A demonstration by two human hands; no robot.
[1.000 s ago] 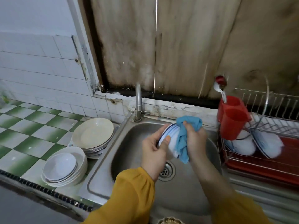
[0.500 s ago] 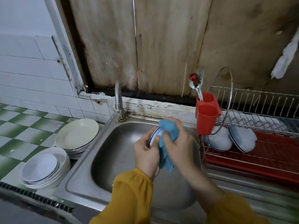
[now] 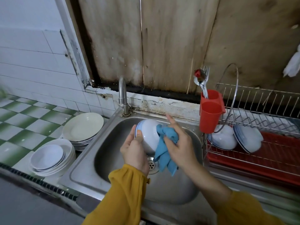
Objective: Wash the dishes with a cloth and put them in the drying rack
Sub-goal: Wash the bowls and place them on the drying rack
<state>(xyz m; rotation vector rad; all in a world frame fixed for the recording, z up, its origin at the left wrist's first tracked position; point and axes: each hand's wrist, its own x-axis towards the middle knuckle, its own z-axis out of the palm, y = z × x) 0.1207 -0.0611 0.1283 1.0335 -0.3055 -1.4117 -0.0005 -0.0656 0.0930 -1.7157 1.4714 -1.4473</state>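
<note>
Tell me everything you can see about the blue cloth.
The blue cloth is soft, crumpled fabric, bunched at its top in the right hand, which grips it. That end touches the outside of the white bowl held by the left hand. Its loose lower end hangs over the sink, near the drain.

Colours noted: bowl (image 3: 148,135) white, thin blue rim lines. cloth (image 3: 165,153) plain blue. sleeves (image 3: 128,192) mustard yellow, plain. counter tiles (image 3: 24,120) green/white check, black-and-white dotted edge strip. wall tiles (image 3: 32,65) plain white. sink (image 3: 103,153) grey steel. cutlery cup (image 3: 209,117) red. rack wire (image 3: 259,98) silver; rack tray (image 3: 276,153) red. racked bowls (image 3: 224,138) white w/ blue rim lines. plate stack (image 3: 82,126) cream. bowl stack (image 3: 50,158) white, bluish tint. back boards (image 3: 170,38) tan wood, dark stains at base, whitish blotches.
</note>
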